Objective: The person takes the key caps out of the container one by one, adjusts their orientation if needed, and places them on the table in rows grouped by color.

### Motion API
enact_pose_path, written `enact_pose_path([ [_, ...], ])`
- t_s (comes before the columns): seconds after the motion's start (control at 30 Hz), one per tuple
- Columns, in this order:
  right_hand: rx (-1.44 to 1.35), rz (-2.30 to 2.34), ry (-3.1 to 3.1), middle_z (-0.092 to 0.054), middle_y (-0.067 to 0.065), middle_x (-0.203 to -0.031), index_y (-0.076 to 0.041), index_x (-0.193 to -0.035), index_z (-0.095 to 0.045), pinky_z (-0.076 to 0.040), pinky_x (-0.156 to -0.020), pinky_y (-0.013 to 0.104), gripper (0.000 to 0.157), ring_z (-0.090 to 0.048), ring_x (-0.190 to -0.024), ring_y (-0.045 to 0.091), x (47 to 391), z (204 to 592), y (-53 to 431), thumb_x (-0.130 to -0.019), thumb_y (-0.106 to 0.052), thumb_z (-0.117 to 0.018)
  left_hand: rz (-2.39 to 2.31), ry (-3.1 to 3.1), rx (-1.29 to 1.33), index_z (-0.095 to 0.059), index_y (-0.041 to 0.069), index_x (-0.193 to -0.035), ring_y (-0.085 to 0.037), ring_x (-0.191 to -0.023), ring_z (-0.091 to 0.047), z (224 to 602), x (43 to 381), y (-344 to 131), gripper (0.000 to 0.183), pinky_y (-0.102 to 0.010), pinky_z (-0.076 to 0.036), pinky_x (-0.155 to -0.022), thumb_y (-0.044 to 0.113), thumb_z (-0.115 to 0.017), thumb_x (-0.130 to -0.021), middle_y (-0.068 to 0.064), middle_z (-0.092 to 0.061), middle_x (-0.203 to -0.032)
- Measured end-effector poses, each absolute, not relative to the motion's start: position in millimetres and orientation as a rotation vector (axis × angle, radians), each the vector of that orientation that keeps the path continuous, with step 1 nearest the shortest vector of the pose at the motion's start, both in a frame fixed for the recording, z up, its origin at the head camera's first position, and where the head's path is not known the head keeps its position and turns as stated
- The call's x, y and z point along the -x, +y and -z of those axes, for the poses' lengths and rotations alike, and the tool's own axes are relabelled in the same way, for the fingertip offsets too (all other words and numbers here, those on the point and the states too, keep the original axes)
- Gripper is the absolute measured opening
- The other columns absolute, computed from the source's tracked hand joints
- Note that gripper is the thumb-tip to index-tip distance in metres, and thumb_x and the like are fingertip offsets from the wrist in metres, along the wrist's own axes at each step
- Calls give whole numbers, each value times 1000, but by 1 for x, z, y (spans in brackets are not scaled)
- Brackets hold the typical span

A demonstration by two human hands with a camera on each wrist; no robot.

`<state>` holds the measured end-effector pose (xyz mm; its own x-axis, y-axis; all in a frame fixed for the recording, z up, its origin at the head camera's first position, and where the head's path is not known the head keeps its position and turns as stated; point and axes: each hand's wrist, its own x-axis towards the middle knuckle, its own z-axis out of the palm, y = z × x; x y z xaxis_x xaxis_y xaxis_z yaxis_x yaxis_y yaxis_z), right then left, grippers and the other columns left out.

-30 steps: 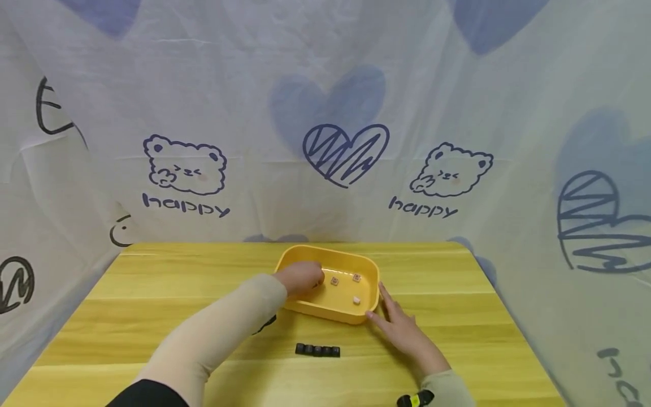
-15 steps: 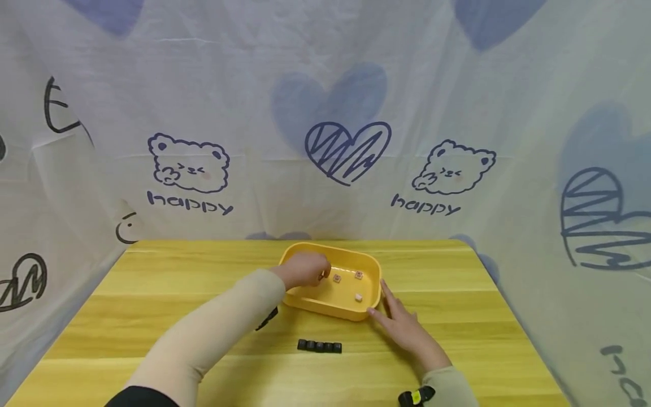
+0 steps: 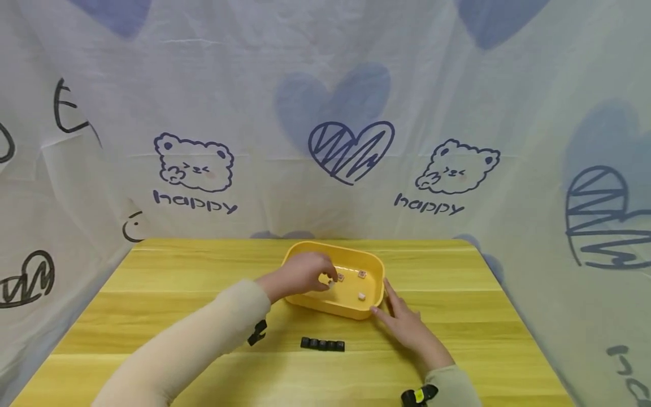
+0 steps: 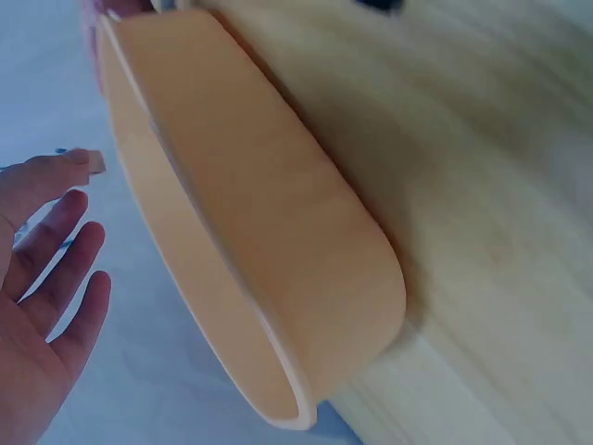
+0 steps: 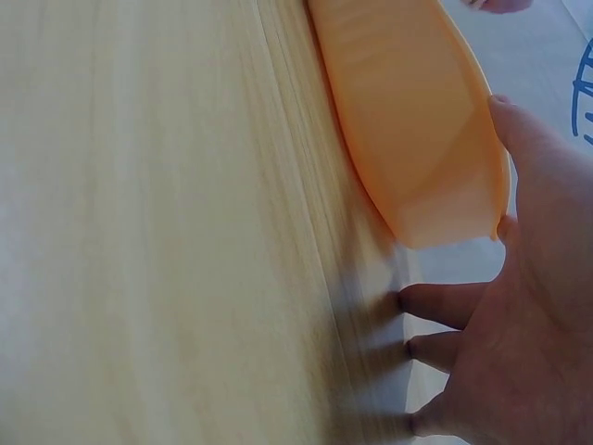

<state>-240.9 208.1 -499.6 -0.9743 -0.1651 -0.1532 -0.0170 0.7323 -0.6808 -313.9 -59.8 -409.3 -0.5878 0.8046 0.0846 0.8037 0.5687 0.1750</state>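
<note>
Small pale block pinched above a yellow tray

A straight row of five black keycaps (image 3: 322,344), matte-looking and boxy, lies on the wood-grain table (image 3: 203,265), between the tray and the near edge. Beyond it the right hand (image 3: 407,328), fingers spread, touches the near right corner of the yellow tray (image 3: 335,309) with thumb and forefinger — a steadying touch, it seems, rather than a firm grip. The tray, a rounded rectangle of smooth, plastic-looking material with a thin lip, stands by the table's far edge.

Over its left part hangs the left hand (image 3: 307,272), thumb and forefinger drawn together on a pale block (image 4: 96,163), the other fingers loose. The step in hand appears to be lifting this piece clear of the tray; the next move likely calls for a light, steady pinch, since the block offers little to hold.

On the tray floor lie a whitish block (image 3: 361,296) near the right hand and, farther back, two pinkish square pieces (image 3: 362,274). Behind everything hangs a creased, printed cloth (image 3: 264,113).
</note>
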Motion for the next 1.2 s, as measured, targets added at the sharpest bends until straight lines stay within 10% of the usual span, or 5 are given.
enact_pose_path([
  [0.23,143,1054,2732,-16,16,-159,-23,-158,0,5,-104,72,82,-14,-141,47,242,501,209,-98,-55,-45,-504,2750,-1448,-78,18,-98,-11,-86,-63,410,291,-62,16,-25,-51,-76,18,-80,-82,6,-66,-93],
  [0.47,149,1068,2735,-17,16,-158,-19,-158,-2,4,-104,72,81,-15,-141,47,241,501,208,-99,-53,-46,-689,2791,-1504,-78,18,-94,-12,-86,-62,419,269,-68,10,-39,-38,-106,19,-78,-84,10,-67,-87],
  [1.2,164,1072,2718,-14,15,-159,-23,-158,1,6,-104,72,82,-11,-142,47,241,499,209,-98,-57,-44,-1095,2804,-890,-78,9,-92,-6,-76,-65,474,213,-61,14,-21,-51,-66,8,-79,-78,4,-73,-84],
])
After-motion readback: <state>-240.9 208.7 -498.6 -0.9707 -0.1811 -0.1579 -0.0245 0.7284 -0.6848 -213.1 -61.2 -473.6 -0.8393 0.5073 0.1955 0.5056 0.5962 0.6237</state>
